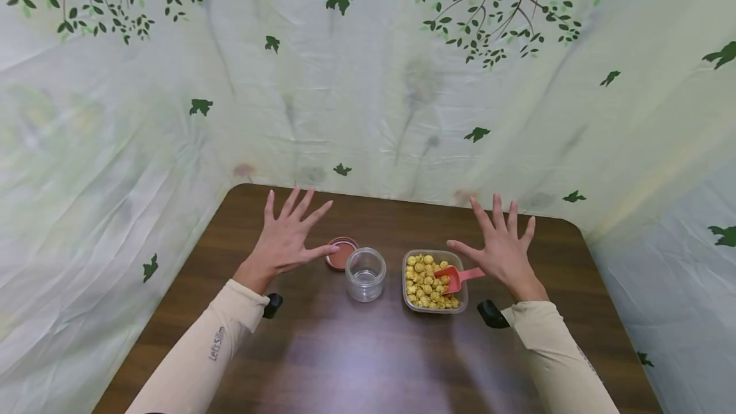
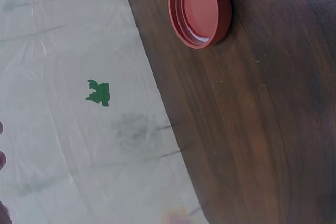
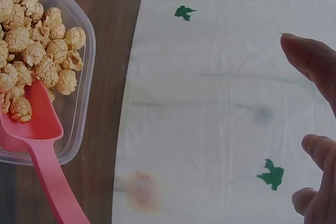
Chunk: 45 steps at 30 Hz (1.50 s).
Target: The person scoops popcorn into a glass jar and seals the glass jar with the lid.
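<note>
Landmark: clear jar (image 1: 365, 276), standing upright, uncovered, on the brown wood-grain worktop (image 1: 368, 356).

Red lid (image 1: 343, 253): just left of the jar on its far side, lying inner side up, pale seal ring showing.

Plastic tub (image 1: 435, 310): right of the jar, a gap between them, holding yellowish popcorn (image 1: 424, 276). Pink scoop (image 1: 454, 278) sits bowl-down in the popcorn, handle out over the rim away from the jar.

Both hands empty, fingers spread wide. Left hand (image 1: 285, 238): left of the jar, thumb tip overlapping the lid in the head view; can't tell if it touches. Right hand (image 1: 505, 254): right of the jar, past the tub, near the scoop handle.

Cream sleeves (image 1: 201, 344) on both arms. Leaf-print sheeting (image 1: 368, 94) hangs beyond the jar.
</note>
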{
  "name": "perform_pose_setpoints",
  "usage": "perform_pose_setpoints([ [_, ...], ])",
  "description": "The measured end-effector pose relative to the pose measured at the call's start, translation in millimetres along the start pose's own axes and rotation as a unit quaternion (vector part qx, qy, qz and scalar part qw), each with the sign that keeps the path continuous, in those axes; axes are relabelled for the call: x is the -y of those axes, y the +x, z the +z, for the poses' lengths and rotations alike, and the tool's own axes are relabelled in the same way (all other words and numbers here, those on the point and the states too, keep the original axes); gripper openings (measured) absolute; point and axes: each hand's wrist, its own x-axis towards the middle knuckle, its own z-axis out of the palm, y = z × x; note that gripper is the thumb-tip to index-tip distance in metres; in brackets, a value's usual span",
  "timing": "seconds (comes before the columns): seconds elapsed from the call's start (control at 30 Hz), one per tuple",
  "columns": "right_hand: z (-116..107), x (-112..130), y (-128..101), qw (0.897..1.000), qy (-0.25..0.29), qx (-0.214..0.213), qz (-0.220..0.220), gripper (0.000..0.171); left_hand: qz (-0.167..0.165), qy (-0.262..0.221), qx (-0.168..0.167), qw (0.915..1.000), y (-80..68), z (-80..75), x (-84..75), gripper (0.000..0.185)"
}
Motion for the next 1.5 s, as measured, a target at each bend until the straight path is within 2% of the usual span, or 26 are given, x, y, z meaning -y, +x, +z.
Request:
perform_pose_setpoints([
  [0.7, 0.8, -3.0, 0.7, 1.0, -0.005, -0.008, -0.001, 0.099, 0.006, -0.039, -0.01, 0.9992, -2.7, 2.5, -5.0, 0.085],
  [0.9, 0.7, -4.1, 1.0, 1.0, -0.002, -0.015, -0.003, 0.098, 0.008, -0.064, -0.025, 0.9976, -3.9, 5.3, -8.7, 0.085],
  [1.2, 0.1, -9.0, 0.7, 1.0, 0.005, -0.027, -0.005, 0.096, 0.019, -0.108, -0.061, 0.9922, -1.4, 11.5, -23.6, 0.1],
  [1.5, 3.5, -17.9, 0.3, 0.999, 0.013, -0.034, 0.0, 0.095, 0.019, -0.148, -0.074, 0.9861, 4.8, 18.2, -47.4, 0.101],
])
